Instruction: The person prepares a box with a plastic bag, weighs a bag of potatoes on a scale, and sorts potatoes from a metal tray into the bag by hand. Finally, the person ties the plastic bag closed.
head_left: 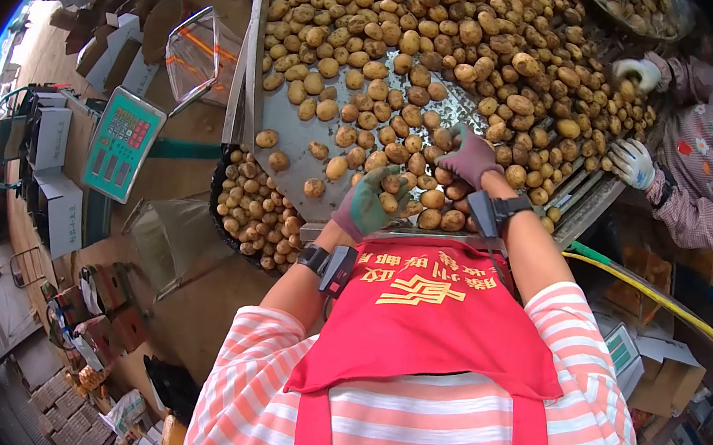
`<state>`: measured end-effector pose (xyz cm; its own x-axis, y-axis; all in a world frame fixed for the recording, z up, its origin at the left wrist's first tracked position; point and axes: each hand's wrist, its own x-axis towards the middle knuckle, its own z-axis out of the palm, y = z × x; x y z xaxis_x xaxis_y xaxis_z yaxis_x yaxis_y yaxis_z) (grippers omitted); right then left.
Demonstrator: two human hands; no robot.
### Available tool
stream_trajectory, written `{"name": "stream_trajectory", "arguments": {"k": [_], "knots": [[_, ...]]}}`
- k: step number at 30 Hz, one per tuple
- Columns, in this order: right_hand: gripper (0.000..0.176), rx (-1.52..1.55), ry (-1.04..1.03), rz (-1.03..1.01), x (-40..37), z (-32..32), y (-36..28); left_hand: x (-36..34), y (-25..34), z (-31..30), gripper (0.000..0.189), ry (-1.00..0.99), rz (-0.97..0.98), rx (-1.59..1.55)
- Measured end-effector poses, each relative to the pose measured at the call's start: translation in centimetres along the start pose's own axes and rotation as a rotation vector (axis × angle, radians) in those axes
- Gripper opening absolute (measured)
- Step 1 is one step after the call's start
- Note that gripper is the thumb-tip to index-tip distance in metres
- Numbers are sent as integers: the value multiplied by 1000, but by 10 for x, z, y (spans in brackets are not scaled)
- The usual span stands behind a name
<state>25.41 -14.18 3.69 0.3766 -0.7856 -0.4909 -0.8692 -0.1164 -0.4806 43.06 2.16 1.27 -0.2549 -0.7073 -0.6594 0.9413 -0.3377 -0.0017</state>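
Green-and-purple-gloved left hand (365,205) cups potato (388,202); right hand (471,158): fingertips obscured, cannot tell whether gripping.

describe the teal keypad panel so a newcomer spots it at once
Start at the metal table heaped with potatoes. Left of it, beside some white boxes, a teal panel stands tilted. Unlike those boxes, it carries red keys and three dark windows.
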Motion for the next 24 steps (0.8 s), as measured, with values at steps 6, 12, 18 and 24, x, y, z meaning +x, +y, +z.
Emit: {"name": "stream_trajectory", "arguments": {"k": [6, 12, 18, 24], "knots": [[54, 309, 252, -271, -63, 13, -46, -3, -11, 6, 36, -75, 29, -59], [65, 343, -146, -612, -81, 27, -77, 23, -24, -23, 28, -289, 251, -130], [56, 531, -279, -535, -86, 15, -91, -23, 2, 21, 39, -393, 24, -155], [49, 443, -266, -571, -88, 9, -99, -29, 14, 16, 41, -452, -59, -355]]}}
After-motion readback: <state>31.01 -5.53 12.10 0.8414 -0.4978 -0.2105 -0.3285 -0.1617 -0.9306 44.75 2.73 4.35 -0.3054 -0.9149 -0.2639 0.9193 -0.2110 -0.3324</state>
